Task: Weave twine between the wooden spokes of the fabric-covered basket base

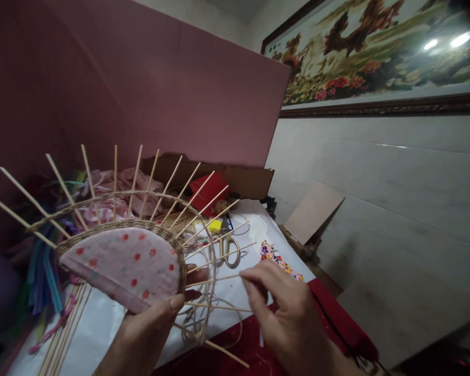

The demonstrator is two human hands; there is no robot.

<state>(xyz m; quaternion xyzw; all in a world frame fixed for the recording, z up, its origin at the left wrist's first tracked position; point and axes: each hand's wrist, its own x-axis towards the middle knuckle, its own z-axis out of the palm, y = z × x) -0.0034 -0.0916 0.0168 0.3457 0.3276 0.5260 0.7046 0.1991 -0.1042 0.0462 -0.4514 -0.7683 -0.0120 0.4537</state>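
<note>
My left hand [152, 326] grips the lower edge of a half-woven basket base [125, 263], a round pad covered in pink cloth with red dots and ringed by woven cane. Several thin upright stakes [168, 185] fan out from its rim. My right hand [288, 313] is curled beside it, its fingertips pinching the tip of one stake [215, 280] that sticks out to the right. Loose cane strands [203, 326] loop down below the basket.
A white-covered table [102, 324] carries scissors [229, 248], a yellow block [214, 225], a flowered cloth scrap [276, 258], spare sticks [65, 329] and coloured strips [43, 271]. A cardboard box [250, 180] stands behind. Pink board and a tiled wall with a framed picture [376, 47] lie beyond.
</note>
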